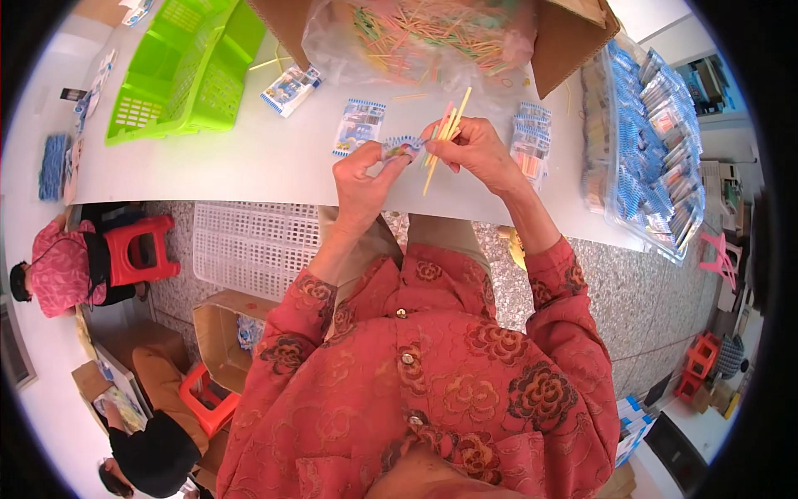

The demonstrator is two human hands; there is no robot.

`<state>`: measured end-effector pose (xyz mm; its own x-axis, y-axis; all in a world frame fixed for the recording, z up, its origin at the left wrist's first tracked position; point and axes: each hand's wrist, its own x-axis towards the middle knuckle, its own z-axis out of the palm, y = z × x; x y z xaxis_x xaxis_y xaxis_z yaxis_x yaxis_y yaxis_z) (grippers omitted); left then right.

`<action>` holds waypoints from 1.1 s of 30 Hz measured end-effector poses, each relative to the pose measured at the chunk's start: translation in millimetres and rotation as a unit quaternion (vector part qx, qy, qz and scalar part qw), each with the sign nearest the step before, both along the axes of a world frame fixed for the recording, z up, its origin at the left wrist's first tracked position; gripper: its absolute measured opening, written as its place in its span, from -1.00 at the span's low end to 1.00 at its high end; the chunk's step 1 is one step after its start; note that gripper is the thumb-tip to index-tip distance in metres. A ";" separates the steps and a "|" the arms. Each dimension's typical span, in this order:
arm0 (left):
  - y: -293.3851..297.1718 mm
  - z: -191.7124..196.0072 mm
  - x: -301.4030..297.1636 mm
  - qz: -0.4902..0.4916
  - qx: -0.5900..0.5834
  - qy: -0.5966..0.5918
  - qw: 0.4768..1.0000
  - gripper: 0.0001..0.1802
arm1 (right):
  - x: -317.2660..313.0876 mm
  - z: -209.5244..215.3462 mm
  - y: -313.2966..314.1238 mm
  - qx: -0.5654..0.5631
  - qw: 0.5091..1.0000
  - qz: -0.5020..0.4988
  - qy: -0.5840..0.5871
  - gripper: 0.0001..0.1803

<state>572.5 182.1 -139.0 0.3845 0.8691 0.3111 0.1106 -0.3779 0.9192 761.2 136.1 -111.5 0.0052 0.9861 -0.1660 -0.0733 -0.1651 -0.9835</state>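
Sticks (451,129) above white table (266,166), speckled floor (619,291) below

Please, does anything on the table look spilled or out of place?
Slightly: one loose stick lies on the table in front of the plastic bag, and yellow sticks lie beside the green basket. They look stray, since most others are in the bag or the right hand.
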 end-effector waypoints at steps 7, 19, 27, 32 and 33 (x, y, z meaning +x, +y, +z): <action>6.8 -14.1 -5.9 0.017 -0.057 -0.054 0.997 -0.79 | 15.1 4.6 -1.2 0.022 0.997 -0.079 0.003 -0.86; 3.6 -15.7 -0.5 0.019 0.029 -0.005 0.999 -0.81 | 8.1 9.6 -1.0 0.118 0.973 -0.197 -0.031 -0.91; -0.7 -28.4 -2.1 0.038 0.021 0.008 0.999 -0.85 | 8.3 -36.0 5.1 0.260 0.890 -0.118 -0.356 -0.91; -2.7 -30.6 -3.1 0.024 0.003 -0.020 1.000 -0.86 | 8.2 -64.3 1.3 0.186 0.918 -0.117 -0.330 -0.94; -3.0 -29.3 -3.0 0.025 -0.001 -0.025 0.999 -0.86 | 8.4 -65.7 1.5 0.181 0.924 -0.123 -0.313 -0.94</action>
